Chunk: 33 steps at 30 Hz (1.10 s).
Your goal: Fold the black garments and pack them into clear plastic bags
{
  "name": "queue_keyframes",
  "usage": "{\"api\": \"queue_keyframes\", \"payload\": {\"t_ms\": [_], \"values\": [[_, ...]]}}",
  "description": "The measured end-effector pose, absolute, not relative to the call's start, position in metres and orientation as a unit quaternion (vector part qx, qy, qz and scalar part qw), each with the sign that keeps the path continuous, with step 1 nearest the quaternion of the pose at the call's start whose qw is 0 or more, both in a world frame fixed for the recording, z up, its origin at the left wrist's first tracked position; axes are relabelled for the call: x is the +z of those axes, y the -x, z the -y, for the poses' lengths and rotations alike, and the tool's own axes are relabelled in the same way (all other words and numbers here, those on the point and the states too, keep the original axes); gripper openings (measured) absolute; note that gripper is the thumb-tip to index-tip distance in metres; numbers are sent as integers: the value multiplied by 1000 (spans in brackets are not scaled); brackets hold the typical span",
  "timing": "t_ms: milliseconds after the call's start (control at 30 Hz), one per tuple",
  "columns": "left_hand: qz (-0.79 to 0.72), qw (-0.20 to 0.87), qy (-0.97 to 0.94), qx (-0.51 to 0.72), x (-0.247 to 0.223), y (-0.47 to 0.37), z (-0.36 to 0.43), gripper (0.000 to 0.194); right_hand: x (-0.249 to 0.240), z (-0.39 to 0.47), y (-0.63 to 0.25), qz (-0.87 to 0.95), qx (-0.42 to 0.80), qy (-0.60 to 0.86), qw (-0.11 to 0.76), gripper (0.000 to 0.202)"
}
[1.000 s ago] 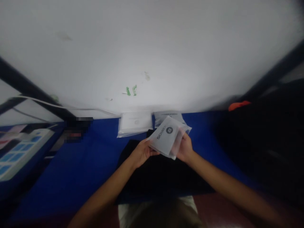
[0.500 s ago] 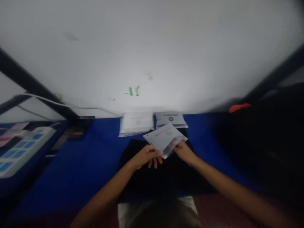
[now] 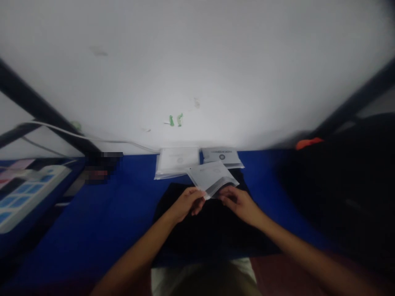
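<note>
A frosted plastic bag (image 3: 208, 174) with a faint printed logo is held up at a tilt between my two hands. My left hand (image 3: 189, 202) pinches its near left corner between thumb and fingers. At the near right side, where the mouth gapes open, my right hand (image 3: 239, 203) has its fingers at the opening; some fingertips are partly hidden by the plastic. Beneath both hands lies a folded black garment (image 3: 197, 234). Behind the bag are a stack of similar frosted bags (image 3: 177, 160) and a bag with dark lettering (image 3: 224, 155).
A blue table (image 3: 117, 222) runs up to a white wall (image 3: 216, 74). A light power strip (image 3: 33, 195) with blue sockets lies at the left, and a white cable (image 3: 111, 142) crosses by the wall. Large dark material (image 3: 354, 197) fills the right, near an orange item (image 3: 308, 143).
The bag has tipped and its mouth has opened wider. My right hand has shifted to that opening, and my left fingers have curled in more at the corner.
</note>
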<state>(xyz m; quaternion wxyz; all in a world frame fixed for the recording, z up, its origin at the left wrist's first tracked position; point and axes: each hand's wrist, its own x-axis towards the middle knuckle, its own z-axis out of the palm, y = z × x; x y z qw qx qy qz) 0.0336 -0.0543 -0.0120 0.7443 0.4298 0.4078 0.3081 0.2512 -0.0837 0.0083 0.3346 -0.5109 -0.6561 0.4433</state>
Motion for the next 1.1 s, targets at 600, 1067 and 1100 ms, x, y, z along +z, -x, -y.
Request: {"api": "queue_keyframes", "payload": {"t_ms": [600, 1067, 1100], "values": [[-336, 767, -427, 341, -1, -28, 55, 42, 15, 63, -266, 896, -169, 370, 176, 22], [-280, 799, -446, 290, -3, -25, 55, 49, 7, 42, -300, 822, -204, 520, 116, 17], [-275, 800, -448, 289, -4, -26, 55, 48, 8, 43, -292, 826, -195, 514, 123, 22]]}}
